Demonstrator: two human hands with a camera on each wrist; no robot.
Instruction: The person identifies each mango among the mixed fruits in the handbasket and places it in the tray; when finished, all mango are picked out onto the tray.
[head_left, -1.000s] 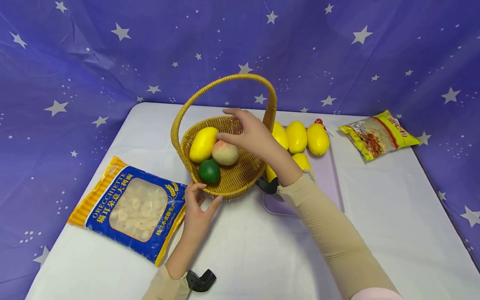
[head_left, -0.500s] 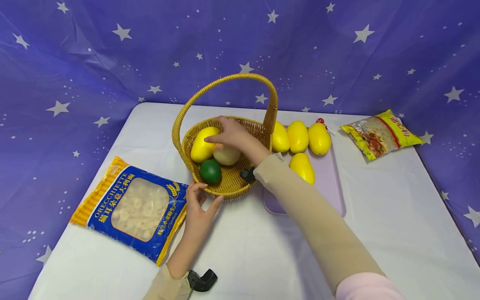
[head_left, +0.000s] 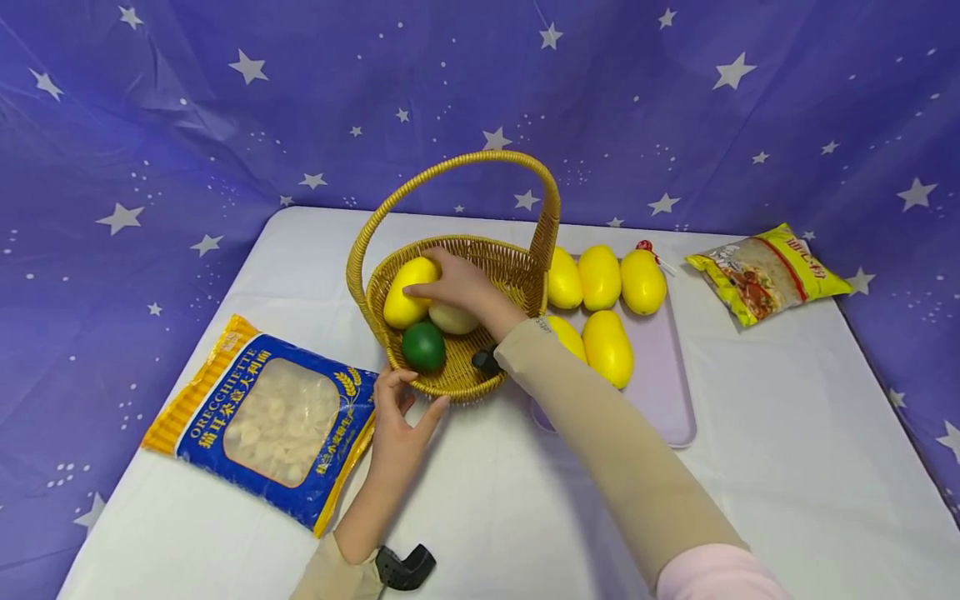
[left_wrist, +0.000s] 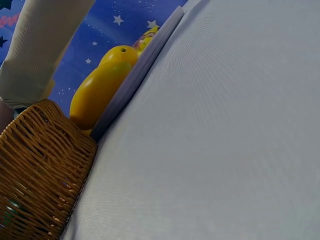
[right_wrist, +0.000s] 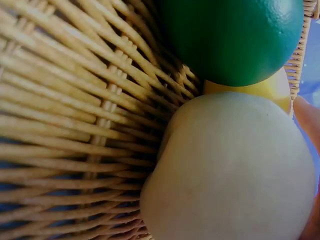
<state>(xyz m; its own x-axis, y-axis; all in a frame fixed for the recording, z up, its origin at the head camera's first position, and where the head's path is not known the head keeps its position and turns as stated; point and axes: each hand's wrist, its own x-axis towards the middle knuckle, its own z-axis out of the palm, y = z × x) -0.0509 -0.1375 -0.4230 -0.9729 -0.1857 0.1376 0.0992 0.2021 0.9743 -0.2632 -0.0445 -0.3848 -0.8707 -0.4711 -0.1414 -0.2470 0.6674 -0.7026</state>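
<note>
A wicker basket (head_left: pixel 454 392) with a tall handle stands mid-table. My left hand (head_left: pixel 401 427) holds its near-left rim, curled fingertips at the edge and thumb against the side. Inside the basket lie a yellow mango (head_left: pixel 401 307), a peach (head_left: pixel 453 319) and a dark green fruit (head_left: pixel 423 347). My right hand (head_left: pixel 467 287) reaches in over the peach, thumb and fingers around the mango's upper right end. In the right wrist view the peach (right_wrist: pixel 235 170) fills the front, with a finger (right_wrist: pixel 309 117) beside the mango (right_wrist: pixel 270 90). The left wrist view shows the basket's outside (left_wrist: pixel 42 165), not the left hand.
Right of the basket, a lilac tray (head_left: pixel 660 392) carries several yellow mangoes (head_left: pixel 608 348), and a red lollipop (head_left: pixel 645 247) lies at its back edge. A blue orecchiette bag (head_left: pixel 277 421) lies at left, a yellow food packet (head_left: pixel 772 271) at back right.
My right hand has moved down and left into the basket, from above the peach to the mango. The left hand has stayed at the rim.
</note>
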